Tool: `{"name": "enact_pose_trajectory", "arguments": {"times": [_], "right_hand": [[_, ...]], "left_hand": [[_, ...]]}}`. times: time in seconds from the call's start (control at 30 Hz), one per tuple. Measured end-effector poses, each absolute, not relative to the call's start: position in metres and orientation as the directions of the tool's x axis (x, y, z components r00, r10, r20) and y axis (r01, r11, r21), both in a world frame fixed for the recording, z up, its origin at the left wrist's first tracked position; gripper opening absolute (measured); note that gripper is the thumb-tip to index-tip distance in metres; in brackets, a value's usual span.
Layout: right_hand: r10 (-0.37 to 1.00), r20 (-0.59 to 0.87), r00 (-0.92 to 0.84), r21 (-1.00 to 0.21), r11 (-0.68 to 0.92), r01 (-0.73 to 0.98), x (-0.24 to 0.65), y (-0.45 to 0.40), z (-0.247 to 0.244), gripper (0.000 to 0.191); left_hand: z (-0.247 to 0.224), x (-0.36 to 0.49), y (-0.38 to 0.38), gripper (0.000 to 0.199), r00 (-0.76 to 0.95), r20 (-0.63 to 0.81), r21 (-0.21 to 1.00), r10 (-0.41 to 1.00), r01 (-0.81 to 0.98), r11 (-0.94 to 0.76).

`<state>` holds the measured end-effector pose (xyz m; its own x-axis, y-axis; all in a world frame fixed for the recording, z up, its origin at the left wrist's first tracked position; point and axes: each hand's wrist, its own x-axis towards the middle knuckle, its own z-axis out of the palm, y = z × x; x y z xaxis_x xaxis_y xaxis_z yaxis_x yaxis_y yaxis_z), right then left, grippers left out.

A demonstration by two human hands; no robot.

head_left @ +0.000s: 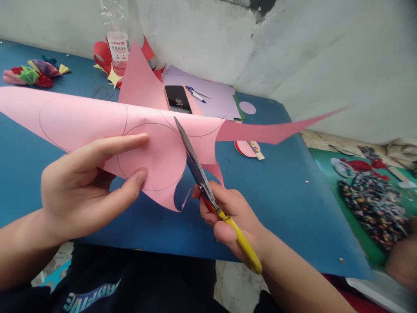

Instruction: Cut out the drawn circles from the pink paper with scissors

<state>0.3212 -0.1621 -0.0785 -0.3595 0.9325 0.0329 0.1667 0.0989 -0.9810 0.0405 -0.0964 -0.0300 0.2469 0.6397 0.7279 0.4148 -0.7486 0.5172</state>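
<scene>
I've got pink paper (97,119) pinched in my left hand (80,187) above the blue table (276,208)'s near side, yellow-handled scissors (197,167) gripped in my right hand (243,211), drawn circle (163,158) seemingly cut only partway along its right edge, rest uncut.

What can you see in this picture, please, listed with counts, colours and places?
Pink sheet: 1, pink, centre
Scissors: 1, yellow and red handles, centre
Bottle: 1, clear, back left
Red scraps: several, red, around bottle
Pale cutout: 1, yellow, by bottle
Phone: 1, dark-screened, back centre
Lilac sheets: several, lilac, back centre
Compass-like tool: 1, blue-white, on those sheets
Lilac disc: 1, lilac, beside those sheets
Discs: at least 2, pink and red, right of centre
Ruffled bundle: count unclear, multicoloured, far left
Table: 1, blue, middle
Green surface: 1, green, right
Speckled heap: 1, dark multicoloured, right
Wall: 1, grey-white, back
Shirt: 1, dark, bottom
Left hand: 1, bare, holding pink sheet
Right hand: 1, bare, holding scissors
</scene>
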Motion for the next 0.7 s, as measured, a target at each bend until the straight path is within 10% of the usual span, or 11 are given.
{"name": "enact_pose_trajectory", "arguments": {"times": [0.7], "right_hand": [[0.939,0.038,-0.342,-0.999,0.028,-0.032,0.3215,-0.1615,-0.0832,0.058]], "left_hand": [[-0.0317,0.0399,-0.0982,0.061,0.226,0.712,0.549,0.665,0.411,-0.728]]}}
